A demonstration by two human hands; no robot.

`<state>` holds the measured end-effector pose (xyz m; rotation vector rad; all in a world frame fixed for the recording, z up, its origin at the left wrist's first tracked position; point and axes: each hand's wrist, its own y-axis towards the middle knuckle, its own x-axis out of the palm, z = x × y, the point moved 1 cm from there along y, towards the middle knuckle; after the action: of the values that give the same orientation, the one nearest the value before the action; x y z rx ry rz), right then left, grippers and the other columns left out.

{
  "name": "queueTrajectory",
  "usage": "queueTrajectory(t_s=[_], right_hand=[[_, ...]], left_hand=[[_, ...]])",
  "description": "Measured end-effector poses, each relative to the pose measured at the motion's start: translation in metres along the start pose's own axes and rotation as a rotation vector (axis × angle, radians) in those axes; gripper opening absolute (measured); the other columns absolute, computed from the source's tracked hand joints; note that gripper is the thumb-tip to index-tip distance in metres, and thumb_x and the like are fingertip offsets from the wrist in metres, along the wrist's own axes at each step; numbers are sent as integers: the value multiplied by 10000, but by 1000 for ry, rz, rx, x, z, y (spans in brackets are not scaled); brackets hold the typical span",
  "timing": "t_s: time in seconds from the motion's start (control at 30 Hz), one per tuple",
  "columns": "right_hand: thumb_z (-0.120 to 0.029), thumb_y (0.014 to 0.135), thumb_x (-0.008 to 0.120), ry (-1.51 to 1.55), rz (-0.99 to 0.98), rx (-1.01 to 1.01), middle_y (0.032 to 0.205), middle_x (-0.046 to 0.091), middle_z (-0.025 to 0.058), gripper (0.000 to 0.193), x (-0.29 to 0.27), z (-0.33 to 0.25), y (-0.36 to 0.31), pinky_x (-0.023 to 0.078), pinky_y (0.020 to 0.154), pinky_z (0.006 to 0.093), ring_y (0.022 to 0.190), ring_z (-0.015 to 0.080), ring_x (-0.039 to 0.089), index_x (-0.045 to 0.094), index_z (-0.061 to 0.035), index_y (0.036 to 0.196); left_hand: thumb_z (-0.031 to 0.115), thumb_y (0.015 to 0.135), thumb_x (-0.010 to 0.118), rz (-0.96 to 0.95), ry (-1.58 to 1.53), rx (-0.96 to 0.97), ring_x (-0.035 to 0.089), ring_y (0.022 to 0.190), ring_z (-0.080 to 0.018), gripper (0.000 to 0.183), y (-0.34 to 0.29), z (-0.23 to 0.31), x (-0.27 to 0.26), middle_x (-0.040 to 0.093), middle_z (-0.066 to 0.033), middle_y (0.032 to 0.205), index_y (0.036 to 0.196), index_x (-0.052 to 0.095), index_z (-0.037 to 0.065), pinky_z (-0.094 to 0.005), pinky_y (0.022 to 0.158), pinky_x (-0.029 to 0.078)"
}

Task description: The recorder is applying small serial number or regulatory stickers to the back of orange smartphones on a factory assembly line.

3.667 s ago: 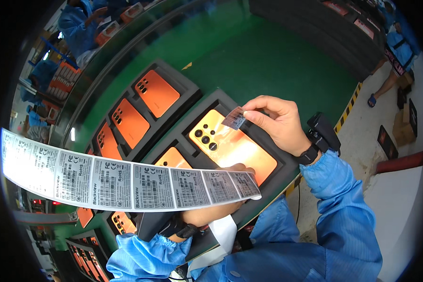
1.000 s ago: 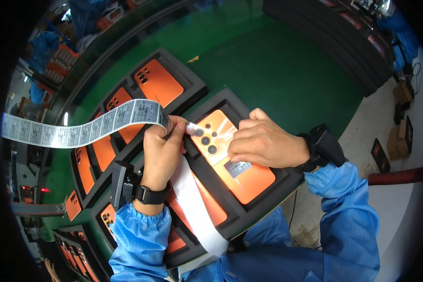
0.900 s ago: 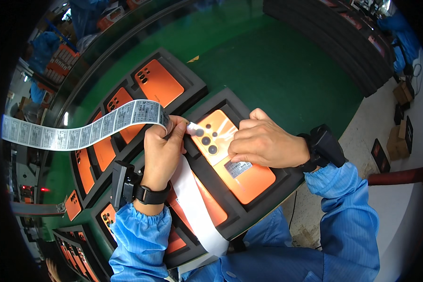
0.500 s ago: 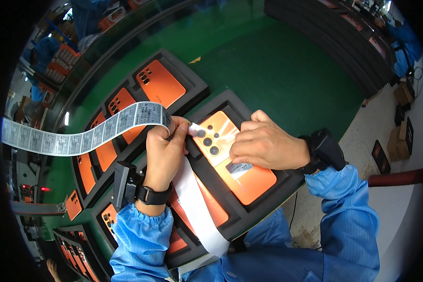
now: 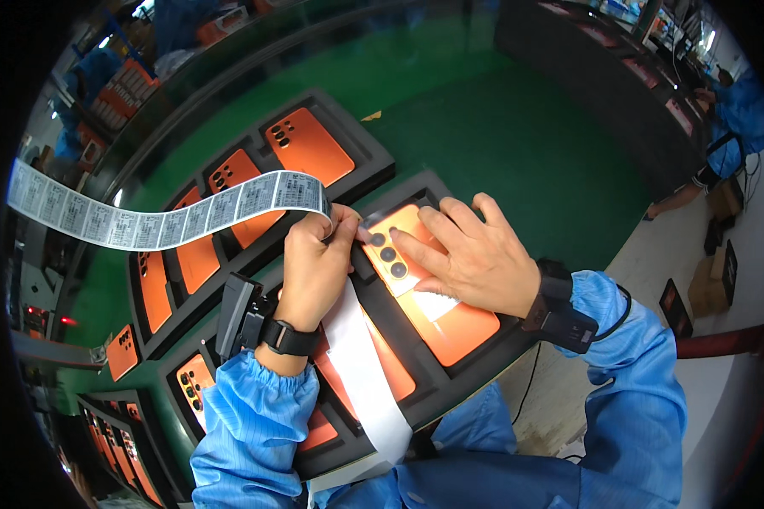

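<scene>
My left hand pinches a long strip of printed labels near its curled end. The strip arcs away to the left, and a white backing band hangs from below this hand toward me. My right hand lies with fingers spread over the back of an orange phone, its fingertips by the dark round camera lenses. A pale label shows on the phone beside the right thumb, partly covered. The phone sits in a black foam tray, and the white band crosses another orange phone.
A second black tray with several orange phones stands beyond, on the green surface. One loose phone lies at the left, and further trayed phones are at lower left. A person in blue is at far right.
My right hand has gone from curled fingers to spread ones laid on the phone, covering more of the label. The label strip has risen slightly on the left, still in my left hand.
</scene>
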<state>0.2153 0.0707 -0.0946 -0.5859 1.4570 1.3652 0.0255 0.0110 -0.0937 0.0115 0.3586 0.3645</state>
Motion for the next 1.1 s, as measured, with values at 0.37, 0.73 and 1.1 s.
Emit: queueTrajectory(t_s=[0.37, 0.73, 1.1], right_hand=[[-215, 754, 656, 130, -50, 70, 1303, 422, 165, 578, -29, 11, -7, 339, 961, 498, 1166, 356, 425, 446, -104, 1281], [-146, 769, 646, 361, 372, -7, 1077, 565, 129, 264, -43, 12, 100, 432, 865, 386, 1021, 310, 526, 601, -35, 1005], [-321, 715, 706, 306, -276, -296, 944, 565, 117, 364, 70, -61, 181, 431, 816, 412, 971, 306, 531, 569, -67, 935]], left_hand=[[92, 898, 497, -125, -215, -14, 502, 515, -65, 119, 8, -13, -4, 648, -67, 783, 858, 573, 9, -203, 450, 418], [254, 912, 534, -969, -474, -313, 509, 535, -72, 308, -103, 25, -39, 617, -61, 860, 1069, 559, -10, -207, 494, 435], [168, 751, 670, 220, -9, -416, 626, 568, -218, 350, -308, 93, -378, 627, -137, 739, 1014, 527, -13, -244, 393, 427]])
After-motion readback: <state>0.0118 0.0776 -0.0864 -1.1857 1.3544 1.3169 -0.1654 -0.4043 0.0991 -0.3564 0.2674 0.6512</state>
